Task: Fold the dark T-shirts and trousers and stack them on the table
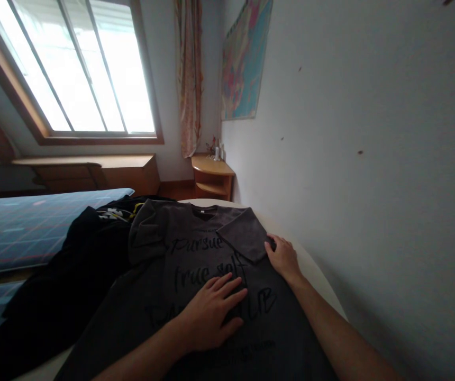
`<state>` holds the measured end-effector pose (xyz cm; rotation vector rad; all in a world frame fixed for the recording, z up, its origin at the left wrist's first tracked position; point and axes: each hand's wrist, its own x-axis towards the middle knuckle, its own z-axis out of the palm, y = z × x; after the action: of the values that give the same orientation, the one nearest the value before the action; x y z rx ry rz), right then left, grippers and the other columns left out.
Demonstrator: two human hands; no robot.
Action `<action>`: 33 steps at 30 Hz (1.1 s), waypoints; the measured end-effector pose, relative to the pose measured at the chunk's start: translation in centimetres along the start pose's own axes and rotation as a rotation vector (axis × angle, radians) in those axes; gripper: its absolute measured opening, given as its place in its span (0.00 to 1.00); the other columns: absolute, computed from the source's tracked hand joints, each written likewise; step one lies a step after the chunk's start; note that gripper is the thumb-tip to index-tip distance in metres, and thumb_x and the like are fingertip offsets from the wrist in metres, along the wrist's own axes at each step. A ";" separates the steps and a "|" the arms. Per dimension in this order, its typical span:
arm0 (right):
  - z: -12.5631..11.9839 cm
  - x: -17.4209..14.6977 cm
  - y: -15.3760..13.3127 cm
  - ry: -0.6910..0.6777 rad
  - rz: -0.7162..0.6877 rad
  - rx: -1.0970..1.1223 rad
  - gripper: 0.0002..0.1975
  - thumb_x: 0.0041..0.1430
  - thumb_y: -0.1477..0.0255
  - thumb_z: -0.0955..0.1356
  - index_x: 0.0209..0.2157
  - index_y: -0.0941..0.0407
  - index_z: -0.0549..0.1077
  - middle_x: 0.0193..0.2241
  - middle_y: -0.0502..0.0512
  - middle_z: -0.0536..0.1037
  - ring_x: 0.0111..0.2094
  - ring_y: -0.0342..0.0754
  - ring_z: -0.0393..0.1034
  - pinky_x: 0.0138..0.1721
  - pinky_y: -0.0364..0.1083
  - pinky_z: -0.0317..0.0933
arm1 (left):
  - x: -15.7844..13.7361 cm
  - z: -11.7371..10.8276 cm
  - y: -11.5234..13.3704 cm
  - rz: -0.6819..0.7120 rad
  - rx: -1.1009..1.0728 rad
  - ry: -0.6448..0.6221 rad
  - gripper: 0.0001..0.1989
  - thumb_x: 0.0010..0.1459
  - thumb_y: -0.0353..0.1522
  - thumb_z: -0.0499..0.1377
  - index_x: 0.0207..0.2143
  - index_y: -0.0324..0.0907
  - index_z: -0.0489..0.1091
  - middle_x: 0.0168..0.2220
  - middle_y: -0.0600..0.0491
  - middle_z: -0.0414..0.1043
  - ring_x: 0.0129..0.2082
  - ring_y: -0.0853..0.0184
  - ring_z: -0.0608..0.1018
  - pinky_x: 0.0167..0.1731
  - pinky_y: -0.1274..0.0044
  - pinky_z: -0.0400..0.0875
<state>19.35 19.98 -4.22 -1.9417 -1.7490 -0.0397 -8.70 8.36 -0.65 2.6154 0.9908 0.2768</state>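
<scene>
A dark grey T-shirt (211, 259) with black lettering lies spread out, its collar at the far end. Its right sleeve is folded inward across the front, and the left one also lies folded over the chest. My left hand (215, 312) rests on the lettering with its fingers stretched and spread. At the shirt's right edge, just below the folded sleeve, my right hand (284, 257) is closed, thumb and fingers about a bit of the dark cloth.
The shirt lies on a pale rounded surface (322, 280) against a white wall (390, 211). Black clothing (88, 248) is heaped to the left, beside a blue checked mattress (25, 227). Farther back stand a corner shelf (214, 166) and a wooden desk (128, 161) under the window.
</scene>
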 end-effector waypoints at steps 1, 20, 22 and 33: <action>-0.3 -0.1 0.0 -0.003 0.052 -0.016 0.20 0.64 0.65 0.64 0.54 0.55 0.73 0.50 0.59 0.78 0.51 0.58 0.70 0.53 0.54 0.61 | 0.2 0.1 -0.3 -0.020 0.008 0.035 0.30 0.64 0.39 0.56 0.67 0.53 0.55 0.70 0.52 0.50 0.69 0.52 0.54 0.65 0.55 0.54; -1.9 2.2 0.0 -0.227 0.136 0.562 0.20 0.50 0.79 0.69 0.47 0.58 0.78 0.46 0.61 0.81 0.47 0.52 0.76 0.48 0.48 0.68 | 1.5 0.8 -3.1 -0.155 0.040 0.257 0.25 0.61 0.35 0.57 0.61 0.48 0.66 0.66 0.49 0.60 0.66 0.54 0.62 0.63 0.58 0.59; -2.2 2.0 -0.7 -0.223 0.111 0.548 0.21 0.50 0.79 0.68 0.48 0.58 0.77 0.48 0.61 0.80 0.46 0.52 0.76 0.49 0.49 0.67 | 1.5 1.0 -3.4 -0.166 0.032 0.262 0.25 0.61 0.36 0.57 0.62 0.49 0.65 0.67 0.50 0.59 0.66 0.54 0.61 0.64 0.58 0.59; -4.1 -1.6 -8.3 -0.310 -0.263 0.438 0.26 0.47 0.82 0.65 0.50 0.56 0.75 0.49 0.56 0.78 0.44 0.49 0.72 0.51 0.48 0.64 | 2.1 1.6 -4.4 -0.218 -0.149 0.395 0.27 0.64 0.33 0.53 0.65 0.42 0.58 0.66 0.47 0.61 0.67 0.58 0.61 0.65 0.61 0.58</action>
<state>12.65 17.14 1.63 -1.4508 -1.9960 0.5330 -9.30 12.51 -3.63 2.3389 1.3135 0.8006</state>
